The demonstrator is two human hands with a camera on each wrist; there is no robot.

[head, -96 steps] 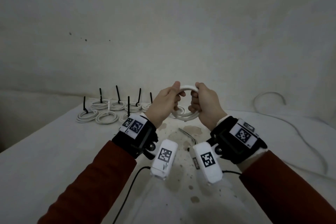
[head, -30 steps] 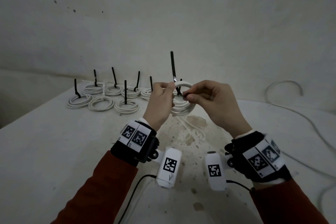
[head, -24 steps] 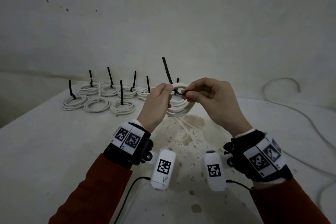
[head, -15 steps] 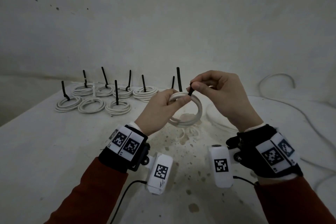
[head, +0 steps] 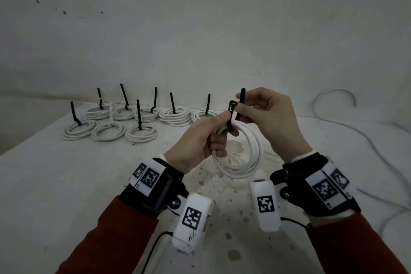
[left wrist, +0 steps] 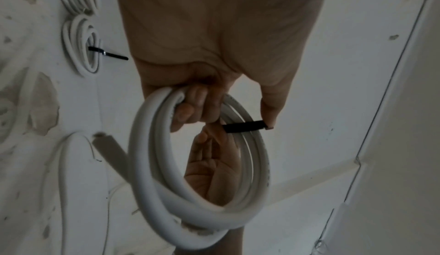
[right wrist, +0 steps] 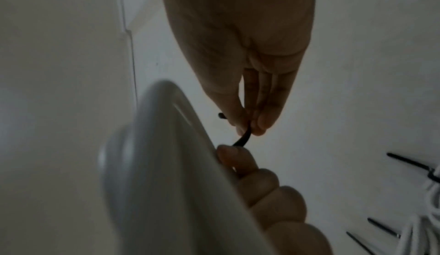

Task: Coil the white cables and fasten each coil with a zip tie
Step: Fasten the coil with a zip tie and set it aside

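Note:
My left hand (head: 206,138) grips the top of a white cable coil (head: 249,158) that hangs upright above the table. A black zip tie (head: 231,115) wraps the coil where my left thumb presses its head end. My right hand (head: 262,111) pinches the tie's tail (head: 241,102) between thumb and fingers, just right of the head. The left wrist view shows the coil (left wrist: 166,174) hanging from my curled fingers (left wrist: 192,106), with the black tie (left wrist: 245,126) sticking out. In the right wrist view my fingertips (right wrist: 250,123) pinch the tie (right wrist: 244,138) beside the blurred coil (right wrist: 166,155).
Several finished coils (head: 142,133) with upright black tie tails lie at the table's back left. A loose white cable (head: 364,138) snakes along the right side of the stained white table (head: 66,184). A plain wall stands behind.
The coil has dropped lower and nearer to me. The tie's head now stands free above my left thumb, and my right hand has moved to pinch the tail beside it.

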